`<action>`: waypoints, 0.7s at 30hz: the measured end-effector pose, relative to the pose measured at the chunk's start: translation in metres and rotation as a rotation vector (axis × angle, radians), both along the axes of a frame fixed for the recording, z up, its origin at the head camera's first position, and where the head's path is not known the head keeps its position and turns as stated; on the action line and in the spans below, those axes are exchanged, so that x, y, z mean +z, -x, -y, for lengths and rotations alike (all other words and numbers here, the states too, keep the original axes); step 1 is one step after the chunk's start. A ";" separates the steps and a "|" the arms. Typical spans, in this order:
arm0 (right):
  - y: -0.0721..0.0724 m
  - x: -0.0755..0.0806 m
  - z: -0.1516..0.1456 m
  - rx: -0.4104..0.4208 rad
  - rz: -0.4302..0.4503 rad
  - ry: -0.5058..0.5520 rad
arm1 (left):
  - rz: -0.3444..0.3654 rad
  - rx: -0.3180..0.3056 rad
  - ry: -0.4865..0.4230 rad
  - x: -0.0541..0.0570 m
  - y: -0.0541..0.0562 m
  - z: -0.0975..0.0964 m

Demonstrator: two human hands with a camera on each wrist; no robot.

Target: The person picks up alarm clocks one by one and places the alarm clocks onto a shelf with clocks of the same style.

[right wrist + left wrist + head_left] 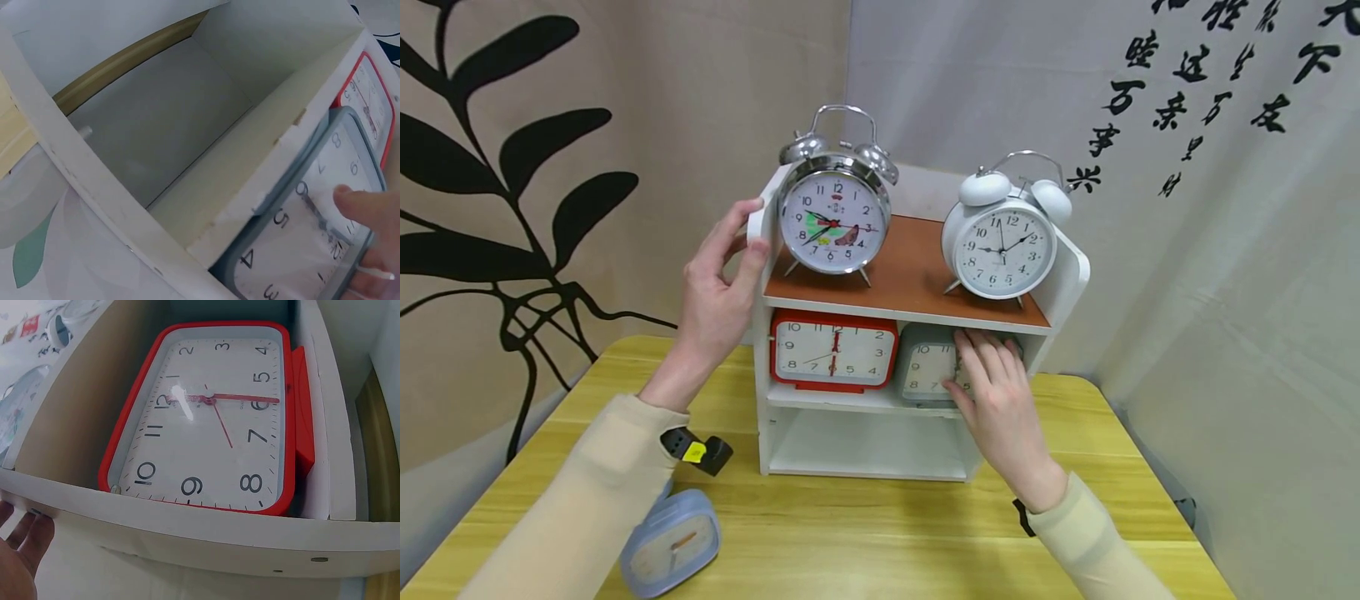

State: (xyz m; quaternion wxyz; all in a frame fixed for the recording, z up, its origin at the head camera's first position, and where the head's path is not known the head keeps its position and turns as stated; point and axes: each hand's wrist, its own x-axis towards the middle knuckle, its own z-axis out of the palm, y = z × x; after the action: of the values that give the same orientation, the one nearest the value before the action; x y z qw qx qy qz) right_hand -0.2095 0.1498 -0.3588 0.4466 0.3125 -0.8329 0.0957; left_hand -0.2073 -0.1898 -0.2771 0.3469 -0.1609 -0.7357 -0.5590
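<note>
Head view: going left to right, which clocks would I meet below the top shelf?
The pale blue clock on the table → the red clock → the grey clock, partly covered by the person's right hand.

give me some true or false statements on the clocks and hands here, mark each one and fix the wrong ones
1. The right hand holds the grey rectangular clock beside the red rectangular clock. True.
2. The round silver twin-bell clock and the round white twin-bell clock stand on the flat brown top. True.
3. The red clock stands on the brown top. False: it sits in the compartment below.
4. The left hand touches the side of the white shelf unit. True.
5. Every clock is on the shelf unit. False: the pale blue rounded clock is on the yellow wooden table.
</note>
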 end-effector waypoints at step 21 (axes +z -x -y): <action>0.002 -0.008 0.008 -0.077 -0.037 0.024 | 0.007 0.010 0.009 0.001 -0.001 0.000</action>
State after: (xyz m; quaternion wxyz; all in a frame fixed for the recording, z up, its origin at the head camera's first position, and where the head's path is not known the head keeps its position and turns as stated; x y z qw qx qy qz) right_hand -0.2117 0.1420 -0.3664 0.4689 0.2767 -0.8347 0.0825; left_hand -0.2062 -0.1895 -0.2764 0.3462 -0.1571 -0.7403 -0.5545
